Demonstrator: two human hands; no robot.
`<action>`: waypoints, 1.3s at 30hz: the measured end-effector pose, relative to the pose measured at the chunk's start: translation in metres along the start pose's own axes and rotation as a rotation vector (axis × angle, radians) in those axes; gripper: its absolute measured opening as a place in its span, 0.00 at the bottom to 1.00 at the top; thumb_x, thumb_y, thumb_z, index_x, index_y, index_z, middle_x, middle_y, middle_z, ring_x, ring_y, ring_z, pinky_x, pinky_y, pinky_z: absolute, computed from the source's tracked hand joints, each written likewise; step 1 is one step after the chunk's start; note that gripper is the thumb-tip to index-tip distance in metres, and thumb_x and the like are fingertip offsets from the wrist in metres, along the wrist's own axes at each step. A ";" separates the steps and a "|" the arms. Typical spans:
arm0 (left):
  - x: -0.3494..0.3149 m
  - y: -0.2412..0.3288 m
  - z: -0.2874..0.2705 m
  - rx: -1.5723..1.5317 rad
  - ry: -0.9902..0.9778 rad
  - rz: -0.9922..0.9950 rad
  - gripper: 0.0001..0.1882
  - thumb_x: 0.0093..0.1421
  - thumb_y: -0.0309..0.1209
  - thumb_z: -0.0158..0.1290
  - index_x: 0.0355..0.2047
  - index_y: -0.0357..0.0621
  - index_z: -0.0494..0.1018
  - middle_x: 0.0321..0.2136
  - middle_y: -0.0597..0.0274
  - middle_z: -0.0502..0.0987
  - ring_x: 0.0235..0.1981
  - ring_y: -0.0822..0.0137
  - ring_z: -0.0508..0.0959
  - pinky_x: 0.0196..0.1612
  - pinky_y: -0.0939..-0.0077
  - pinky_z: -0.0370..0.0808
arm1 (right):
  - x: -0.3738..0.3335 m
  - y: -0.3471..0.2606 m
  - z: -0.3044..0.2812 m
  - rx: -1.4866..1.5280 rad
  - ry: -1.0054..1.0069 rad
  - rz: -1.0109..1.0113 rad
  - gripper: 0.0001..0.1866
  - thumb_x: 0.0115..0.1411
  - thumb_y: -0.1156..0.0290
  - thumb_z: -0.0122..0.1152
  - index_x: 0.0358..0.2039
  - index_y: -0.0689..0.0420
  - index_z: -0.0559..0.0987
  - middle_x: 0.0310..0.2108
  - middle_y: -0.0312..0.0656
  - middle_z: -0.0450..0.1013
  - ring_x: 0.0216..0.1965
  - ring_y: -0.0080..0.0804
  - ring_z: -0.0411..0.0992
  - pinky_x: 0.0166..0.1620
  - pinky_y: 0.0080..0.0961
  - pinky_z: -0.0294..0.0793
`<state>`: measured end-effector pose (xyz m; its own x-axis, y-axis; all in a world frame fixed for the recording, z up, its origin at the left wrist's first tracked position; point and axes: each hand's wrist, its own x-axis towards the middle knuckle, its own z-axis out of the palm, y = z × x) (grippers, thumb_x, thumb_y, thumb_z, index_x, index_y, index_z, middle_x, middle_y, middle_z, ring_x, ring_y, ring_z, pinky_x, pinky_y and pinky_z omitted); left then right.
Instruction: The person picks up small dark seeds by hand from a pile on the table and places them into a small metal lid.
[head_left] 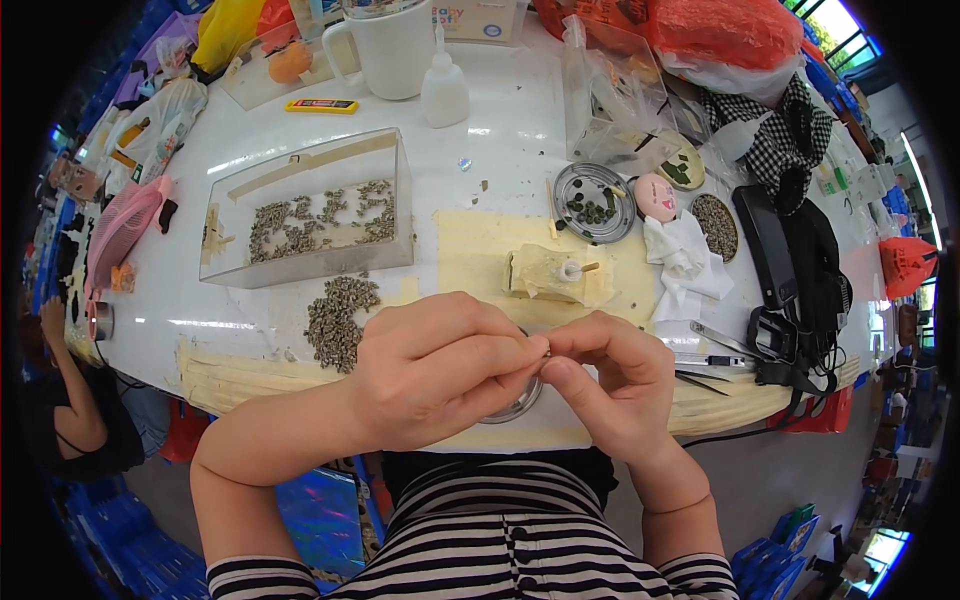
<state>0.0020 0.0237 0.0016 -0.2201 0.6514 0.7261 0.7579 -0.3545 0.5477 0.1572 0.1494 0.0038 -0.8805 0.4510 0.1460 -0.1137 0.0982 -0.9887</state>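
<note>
My left hand and my right hand meet near the table's front edge, both closed in a pinch. Between their fingertips is a tiny metallic part, too small to make out fully. Beneath the hands a round dish shows in part; the fingers cover most of it. Left of my left hand lies a loose pile of small grey metal parts. Beyond the hands stands a block wrapped in yellowish tape, with a small white piece on it.
A clear box holds more metal parts. At right are a round tin with dark green pieces, a crumpled white cloth, a box cutter and a black strapped device. A squeeze bottle and white jug stand behind.
</note>
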 end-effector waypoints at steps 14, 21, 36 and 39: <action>-0.001 0.002 -0.006 0.100 -0.056 -0.045 0.10 0.45 0.17 0.66 0.30 0.37 0.80 0.24 0.59 0.79 0.22 0.68 0.80 0.23 0.79 0.75 | 0.005 0.008 0.008 -0.620 0.159 -0.581 0.17 0.49 0.82 0.72 0.41 0.64 0.84 0.28 0.44 0.79 0.24 0.32 0.78 0.26 0.22 0.75; 0.003 0.001 -0.009 0.030 -0.068 -0.171 0.09 0.45 0.15 0.64 0.28 0.36 0.80 0.23 0.59 0.79 0.23 0.68 0.80 0.25 0.80 0.74 | 0.006 0.008 0.008 -0.656 0.157 -0.627 0.18 0.49 0.82 0.70 0.43 0.63 0.84 0.29 0.44 0.79 0.24 0.32 0.77 0.26 0.22 0.75; 0.002 0.000 -0.007 -0.014 -0.055 -0.120 0.10 0.45 0.16 0.65 0.29 0.37 0.80 0.24 0.59 0.80 0.23 0.68 0.80 0.25 0.80 0.75 | 0.005 0.005 0.007 -0.500 0.117 -0.445 0.17 0.52 0.83 0.68 0.45 0.65 0.82 0.30 0.45 0.79 0.27 0.31 0.79 0.31 0.22 0.78; 0.003 0.000 -0.008 -0.011 -0.063 -0.099 0.10 0.46 0.16 0.65 0.29 0.37 0.79 0.24 0.59 0.80 0.23 0.68 0.80 0.24 0.79 0.75 | 0.005 0.008 0.008 -0.368 0.104 -0.357 0.17 0.53 0.84 0.68 0.45 0.66 0.82 0.31 0.45 0.79 0.29 0.29 0.79 0.33 0.21 0.78</action>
<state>-0.0039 0.0208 0.0071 -0.2542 0.7240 0.6413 0.7274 -0.2939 0.6201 0.1479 0.1455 -0.0032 -0.7639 0.4161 0.4933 -0.2130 0.5589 -0.8014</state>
